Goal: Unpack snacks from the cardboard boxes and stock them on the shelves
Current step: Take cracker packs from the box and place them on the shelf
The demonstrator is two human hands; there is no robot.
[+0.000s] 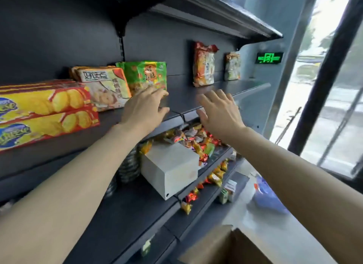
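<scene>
Both hands empty, fingers spread: your left hand [144, 104] touches the green pack's [145, 77] lower edge, your right hand [220, 110] hovers over bare shelf [245, 88]. Box [225, 246] sits well below your right forearm. Risks: a left-hand nudge could tip the green pack forward off the shelf; leaning packs [203, 64] beyond your right fingers could topple if bumped.

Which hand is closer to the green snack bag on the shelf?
The left. The left hand has its fingertips at the green snack bag's lower edge, seemingly touching it. The right hand hovers open farther right, over bare shelf, apart from the bag.
</scene>
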